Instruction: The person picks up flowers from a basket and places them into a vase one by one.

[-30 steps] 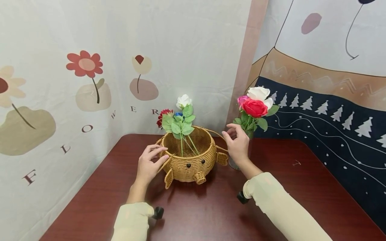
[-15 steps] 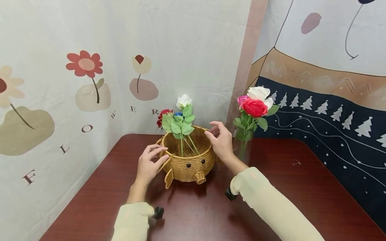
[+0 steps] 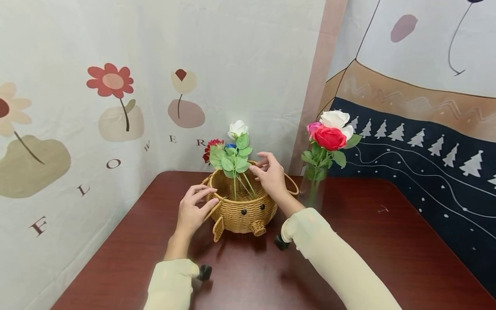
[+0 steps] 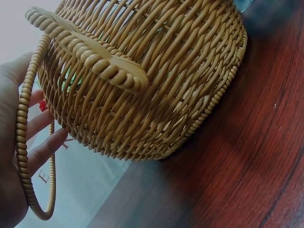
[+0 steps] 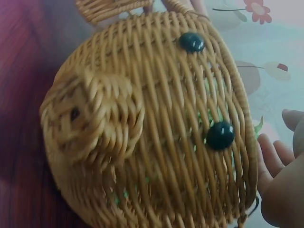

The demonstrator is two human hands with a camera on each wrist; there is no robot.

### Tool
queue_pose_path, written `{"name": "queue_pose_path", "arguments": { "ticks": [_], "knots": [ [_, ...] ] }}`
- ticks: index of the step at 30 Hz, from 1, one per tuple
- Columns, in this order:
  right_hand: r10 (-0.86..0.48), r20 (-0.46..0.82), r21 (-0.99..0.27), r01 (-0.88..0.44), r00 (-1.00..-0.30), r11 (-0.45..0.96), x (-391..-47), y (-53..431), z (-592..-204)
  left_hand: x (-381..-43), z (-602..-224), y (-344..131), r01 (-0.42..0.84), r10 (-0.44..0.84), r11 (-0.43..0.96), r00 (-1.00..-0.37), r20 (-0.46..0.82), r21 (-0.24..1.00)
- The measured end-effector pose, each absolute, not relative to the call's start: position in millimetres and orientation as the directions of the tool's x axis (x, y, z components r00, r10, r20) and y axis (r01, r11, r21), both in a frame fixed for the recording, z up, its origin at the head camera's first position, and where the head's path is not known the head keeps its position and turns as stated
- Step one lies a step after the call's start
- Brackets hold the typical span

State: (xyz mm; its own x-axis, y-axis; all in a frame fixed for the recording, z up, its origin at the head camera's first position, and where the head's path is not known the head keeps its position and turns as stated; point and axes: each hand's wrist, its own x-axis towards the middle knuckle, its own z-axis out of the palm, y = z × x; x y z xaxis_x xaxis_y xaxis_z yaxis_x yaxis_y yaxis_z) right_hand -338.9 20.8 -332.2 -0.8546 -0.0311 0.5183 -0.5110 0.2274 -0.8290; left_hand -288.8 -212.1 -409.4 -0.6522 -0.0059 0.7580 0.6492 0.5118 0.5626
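A wicker basket (image 3: 232,215) with black eyes, a snout and ears holds artificial flowers, among them a white rose (image 3: 238,129) and a red bloom (image 3: 211,149). My left hand (image 3: 190,211) rests at its left rim, thumb and fingers apart; in the left wrist view straight fingers (image 4: 45,149) meet the wicker behind the folded-down handle (image 4: 23,142). Over the right rim is my right hand (image 3: 271,176), thumb and forefinger parted beside the green leaves (image 3: 240,165). The right wrist view has this hand (image 5: 285,175) just past the rim, nothing between its fingers.
Right of the basket stands a clear vase (image 3: 311,189) with red, pink and white roses (image 3: 329,137). Everything is on a dark red-brown table (image 3: 368,241). Printed cloth walls (image 3: 263,64) rise behind it.
My right hand has moved left, from in front of the vase to over the basket beside the leaves. The left hand stays at the rim.
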Motion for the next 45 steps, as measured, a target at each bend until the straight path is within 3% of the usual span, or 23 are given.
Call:
{"name": "queue_pose_path", "arguments": {
  "ticks": [5, 13, 28, 39, 45],
  "knots": [
    [-0.089, 0.425, -0.887, -0.434, -0.901, 0.161, -342, 10, -330, -289, -409, -211, 0.647, -0.001, 0.51, -0.658, 0.753, 0.567],
    [-0.22, 0.225, -0.974, -0.21, -0.949, -0.09, -341, -1, -323, -289, -409, -212, 0.639, -0.011, 0.528, -0.653, 0.757, 0.559],
    [-0.418, -0.116, -0.993, 0.095, -0.901, 0.071, -357, -7, -329, -288, -408, -211, 0.644, 0.001, 0.516, -0.659, 0.752, 0.565],
    [-0.545, -0.214, -0.971, 0.115, -0.81, 0.211, -360, -11, -333, -287, -406, -211, 0.646, 0.0, 0.519, -0.656, 0.755, 0.56],
    [-0.559, -0.224, -0.968, 0.118, -0.798, 0.219, -359, -11, -333, -287, -407, -211, 0.642, -0.001, 0.518, -0.66, 0.751, 0.565]
  ]
}}
